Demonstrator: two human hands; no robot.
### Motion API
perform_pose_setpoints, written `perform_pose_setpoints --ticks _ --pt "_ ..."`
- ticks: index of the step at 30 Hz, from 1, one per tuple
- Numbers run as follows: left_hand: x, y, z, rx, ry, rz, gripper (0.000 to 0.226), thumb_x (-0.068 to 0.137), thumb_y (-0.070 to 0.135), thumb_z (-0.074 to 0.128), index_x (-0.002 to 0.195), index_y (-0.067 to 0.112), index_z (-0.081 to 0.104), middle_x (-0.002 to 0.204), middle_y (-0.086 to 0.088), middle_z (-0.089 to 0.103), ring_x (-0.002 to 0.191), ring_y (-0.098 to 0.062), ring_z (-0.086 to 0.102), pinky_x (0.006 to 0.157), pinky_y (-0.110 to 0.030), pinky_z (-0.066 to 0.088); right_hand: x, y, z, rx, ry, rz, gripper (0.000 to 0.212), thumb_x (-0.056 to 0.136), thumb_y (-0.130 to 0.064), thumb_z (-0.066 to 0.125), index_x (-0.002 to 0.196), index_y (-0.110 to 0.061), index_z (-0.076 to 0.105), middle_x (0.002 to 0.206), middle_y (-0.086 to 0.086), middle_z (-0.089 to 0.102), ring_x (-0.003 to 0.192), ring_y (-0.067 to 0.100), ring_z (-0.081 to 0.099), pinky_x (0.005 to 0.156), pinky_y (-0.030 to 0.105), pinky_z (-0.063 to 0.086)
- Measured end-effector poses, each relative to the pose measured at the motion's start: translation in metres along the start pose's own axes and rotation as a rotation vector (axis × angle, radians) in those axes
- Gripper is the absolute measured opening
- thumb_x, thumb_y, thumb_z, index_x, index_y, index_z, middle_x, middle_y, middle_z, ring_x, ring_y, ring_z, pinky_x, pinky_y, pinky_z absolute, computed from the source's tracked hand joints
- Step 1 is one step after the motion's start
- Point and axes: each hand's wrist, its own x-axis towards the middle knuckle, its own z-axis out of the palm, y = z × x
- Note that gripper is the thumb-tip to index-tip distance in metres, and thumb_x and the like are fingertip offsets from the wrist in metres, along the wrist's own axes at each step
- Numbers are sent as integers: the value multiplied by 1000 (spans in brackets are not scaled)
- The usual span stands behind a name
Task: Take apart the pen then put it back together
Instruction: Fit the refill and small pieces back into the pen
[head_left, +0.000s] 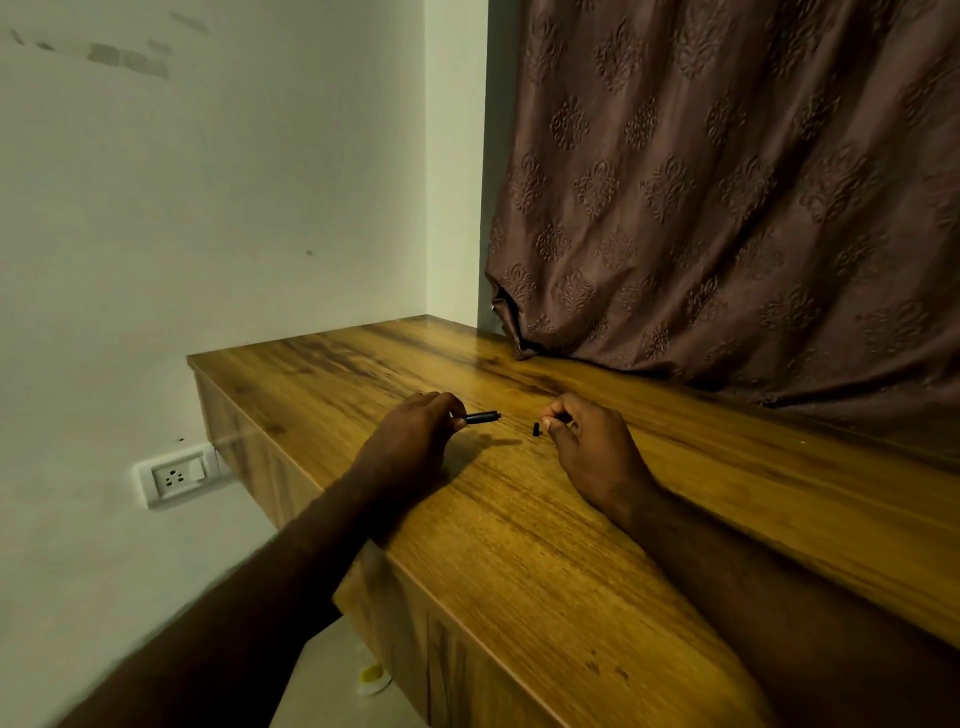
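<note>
Above the wooden worktop (519, 545), left hand (410, 441) pinches the black pen barrel (483, 417), right hand (587, 447) pinches a small black end piece (536, 428) — parts apart, 1 piece off, reassembly seemingly pending.

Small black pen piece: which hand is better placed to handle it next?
Probably the right hand: it pinches the small piece, while the left hand grips the pen body.

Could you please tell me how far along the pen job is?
Done: the pen is apart. In hand: the left hand grips the barrel; the right hand pinches a small black piece, with a gap between them, above the table. Left: joining the pieces; whether other parts are still to come out, I cannot tell.
</note>
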Motion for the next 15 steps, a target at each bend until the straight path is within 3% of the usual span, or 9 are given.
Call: perform_pose_setpoints --ticks 3,8,10,12,15 --pt "0 0 -1 -5 -10 22 20 92 24 52 110 16 59 104 -4 61 88 -11 47 73 -25 37 0 0 1 17 -8 -15 9 92 -12 58 91 -11 67 87 -3 68 75 7 57 67 23 42" --pt "-1 0 0 -11 -13 55 21 90 25 55 109 18 60 102 -3 61 90 -14 50 75 -28 41 0 -2 1 49 -27 -14 8 93 -14 59 91 -13 66 70 -16 56 55 -5 47 52 7 31" --pt "-2 -1 0 2 -12 69 22 89 26 56 109 19 59 101 -1 61 90 -15 52 75 -29 44 1 -3 2 141 -31 37 7 93 -13 59 91 -12 66 64 -17 50 55 -5 49 54 8 33" --pt "-2 -3 0 4 -20 71 21 89 25 57 109 20 59 102 0 62 90 -15 53 75 -29 45 3 -6 5 266 -38 104 6 92 -13 60 91 -12 65 70 -12 56 63 1 53 58 19 41" --pt "-1 -3 0 -6 -23 71 20 89 25 56 108 21 58 101 -1 62 88 -14 53 73 -30 46 5 -10 10 407 -67 188 5 92 -11 60 91 -10 64 71 -2 59 57 13 56 47 20 43"
